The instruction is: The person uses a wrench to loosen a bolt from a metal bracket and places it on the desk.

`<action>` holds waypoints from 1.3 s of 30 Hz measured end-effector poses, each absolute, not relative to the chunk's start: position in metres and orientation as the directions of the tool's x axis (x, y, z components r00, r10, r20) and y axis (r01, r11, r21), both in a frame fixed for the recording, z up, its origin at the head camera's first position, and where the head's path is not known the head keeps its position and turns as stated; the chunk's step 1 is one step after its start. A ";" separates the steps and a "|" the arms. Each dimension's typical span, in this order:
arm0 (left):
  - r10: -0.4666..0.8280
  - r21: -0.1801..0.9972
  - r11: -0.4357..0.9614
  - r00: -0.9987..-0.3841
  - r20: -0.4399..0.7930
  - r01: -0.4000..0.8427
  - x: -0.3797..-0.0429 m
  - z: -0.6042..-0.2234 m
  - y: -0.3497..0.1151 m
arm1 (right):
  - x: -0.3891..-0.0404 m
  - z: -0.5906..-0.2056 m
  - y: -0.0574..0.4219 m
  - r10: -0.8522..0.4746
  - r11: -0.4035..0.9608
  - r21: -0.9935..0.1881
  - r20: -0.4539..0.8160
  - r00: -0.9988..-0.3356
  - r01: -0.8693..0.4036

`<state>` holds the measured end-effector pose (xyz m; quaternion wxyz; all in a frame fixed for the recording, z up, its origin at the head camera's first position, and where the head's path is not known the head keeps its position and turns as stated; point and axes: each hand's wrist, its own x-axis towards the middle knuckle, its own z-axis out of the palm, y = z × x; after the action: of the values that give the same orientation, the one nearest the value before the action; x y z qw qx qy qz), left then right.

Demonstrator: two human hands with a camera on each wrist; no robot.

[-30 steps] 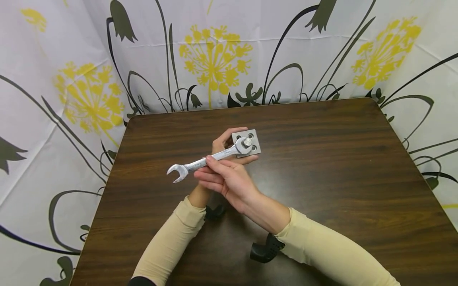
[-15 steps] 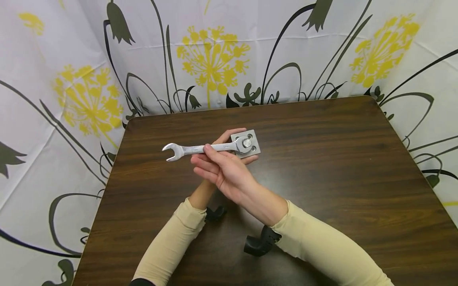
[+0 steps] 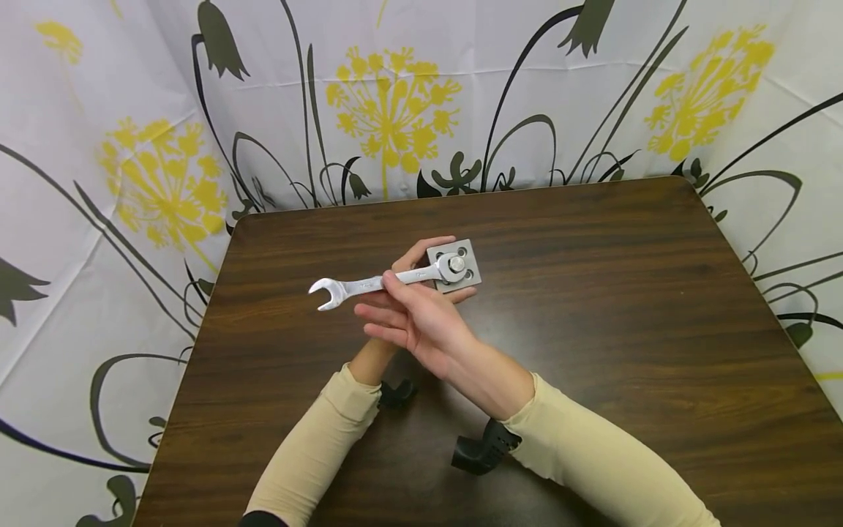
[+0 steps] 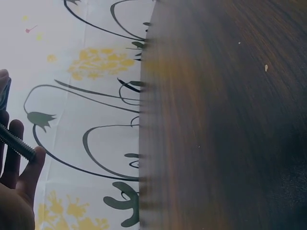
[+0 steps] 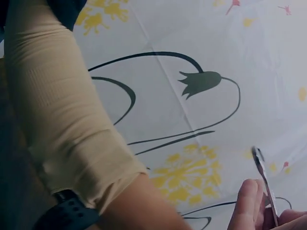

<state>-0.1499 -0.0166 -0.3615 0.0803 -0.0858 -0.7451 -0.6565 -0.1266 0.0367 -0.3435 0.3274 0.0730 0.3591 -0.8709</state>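
Note:
My left hand (image 3: pixel 416 255) holds a square grey metal plate (image 3: pixel 473 274) with holes near its corners, raised over the table. A bolt (image 3: pixel 457 263) passes through the plate's middle. Its threaded shank (image 4: pixel 18 143) sticks out among the left fingers in the left wrist view. Around the bolt head sits the ring end of a silver combination wrench (image 3: pixel 358 286), whose open end points left. My right hand (image 3: pixel 431 322) pinches the wrench's handle between thumb and index finger, the other fingers spread loosely. In the right wrist view the wrench (image 5: pixel 269 189) shows edge-on beside the right fingers.
Below both hands lies a dark wood-grain table (image 3: pixel 626 315). A white curtain (image 3: pixel 500 44) with yellow and grey flowers hangs behind and beside it. Black wrist mounts (image 3: pixel 484 446) hang under the beige sleeves (image 3: pixel 593 446).
The wrench's open end swung away from me, up the head view, then came slightly back toward me. My right hand moved with it; the left hand and plate stayed nearly still.

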 end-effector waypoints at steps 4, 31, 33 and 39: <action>0.185 0.913 0.025 -0.900 0.395 0.406 -0.166 -0.374 -0.038 | -0.120 -0.350 0.042 -0.527 -0.480 -0.621 -0.362 -0.769 0.620; 0.126 0.902 -0.102 -0.894 0.429 0.419 -0.194 -0.412 -0.067 | -0.156 -0.360 0.172 -0.590 0.377 -0.926 -0.234 -0.773 -0.007; 0.130 0.907 -0.097 -0.898 0.421 0.411 -0.193 -0.412 -0.068 | -0.164 -0.354 0.178 -0.577 0.447 -0.886 -0.179 -0.797 -0.124; 0.134 0.915 -0.097 -0.906 0.402 0.391 -0.191 -0.410 -0.071 | -0.186 -0.337 0.183 -0.517 0.643 -0.702 -0.105 -0.849 -0.305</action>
<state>-0.1914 -0.0710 -0.4102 0.0902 -0.1972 -0.6658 -0.7139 -0.1864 0.1827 -0.3367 0.1497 -0.2300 0.8939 -0.3544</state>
